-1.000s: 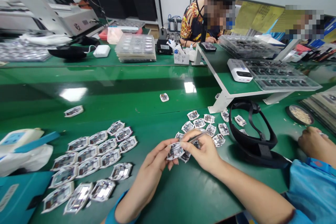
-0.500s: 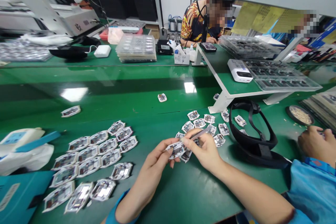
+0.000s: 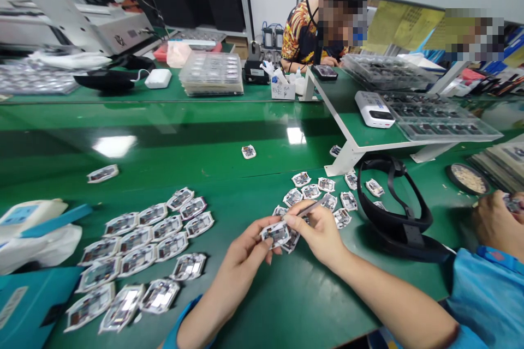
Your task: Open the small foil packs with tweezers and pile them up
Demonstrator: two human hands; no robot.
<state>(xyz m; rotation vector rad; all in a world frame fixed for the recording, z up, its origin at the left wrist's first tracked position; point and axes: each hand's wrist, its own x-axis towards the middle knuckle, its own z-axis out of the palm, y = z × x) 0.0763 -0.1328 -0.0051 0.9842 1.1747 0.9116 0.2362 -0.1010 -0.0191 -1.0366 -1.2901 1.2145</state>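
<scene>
Small white part [image 3: 275,233] pinched in left hand [image 3: 245,253] above green counter [image 3: 229,136], lying flat, long side left to right. Tweezers [image 3: 308,209] gripped in right hand [image 3: 321,237], tips touching part.

The worktop [image 3: 229,131] is covered in a smooth green mat, glossy enough to mirror the ceiling lights. The small part [image 3: 275,233] pinched in the left hand [image 3: 245,253] has a shiny silvery foil-like rim around a dark centre, like the rows of parts [image 3: 151,234] lying to the left. The right hand [image 3: 319,234] grips thin tweezers [image 3: 307,209] of dull grey metal. A headband [image 3: 393,212] nearby is matt black plastic with a strap. Trays [image 3: 210,73] farther back are clear, glossy plastic. A neighbouring person's sleeve [image 3: 487,294] is blue cloth.
</scene>
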